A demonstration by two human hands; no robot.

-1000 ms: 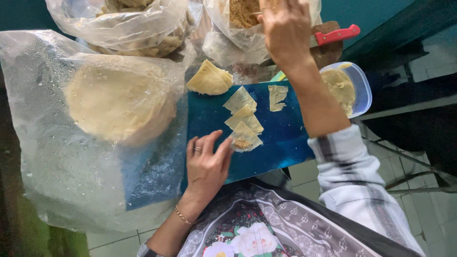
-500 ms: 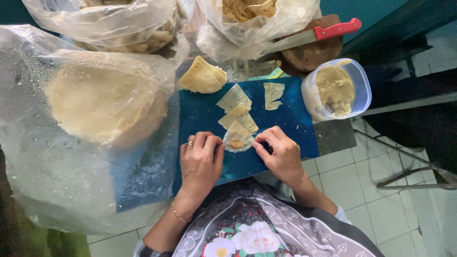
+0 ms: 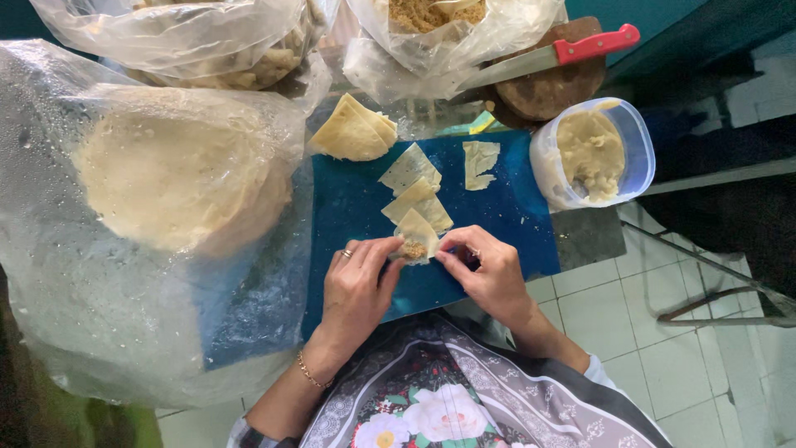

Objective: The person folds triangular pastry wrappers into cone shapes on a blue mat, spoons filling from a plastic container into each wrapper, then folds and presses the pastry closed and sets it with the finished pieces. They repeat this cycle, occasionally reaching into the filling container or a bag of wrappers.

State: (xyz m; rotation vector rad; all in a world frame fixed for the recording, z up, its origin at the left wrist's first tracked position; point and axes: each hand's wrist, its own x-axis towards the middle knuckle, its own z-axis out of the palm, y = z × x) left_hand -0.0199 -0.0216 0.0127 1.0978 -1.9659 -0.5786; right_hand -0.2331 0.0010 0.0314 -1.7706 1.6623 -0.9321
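My left hand (image 3: 358,282) and my right hand (image 3: 489,272) meet over a blue cutting board (image 3: 348,207). Between their fingertips lies a small pale dough wrapper (image 3: 417,231) with a dab of brown filling (image 3: 412,249) on it. Both hands pinch its near edges. Further up the board lie two more cut wrappers (image 3: 412,184), a torn strip (image 3: 479,162) and a folded stack of wrappers (image 3: 352,129).
A clear tub of pale paste (image 3: 590,153) stands at the board's right. A red-handled knife (image 3: 555,56) rests on a round wooden block behind. Plastic bags hold a stack of round sheets (image 3: 174,178) at left and brown filling (image 3: 431,17) at the back. Tiled floor lies below right.
My right hand came down from the bag at the back to the wrapper. Brown filling now sits on the wrapper, and both hands have closed in on it.
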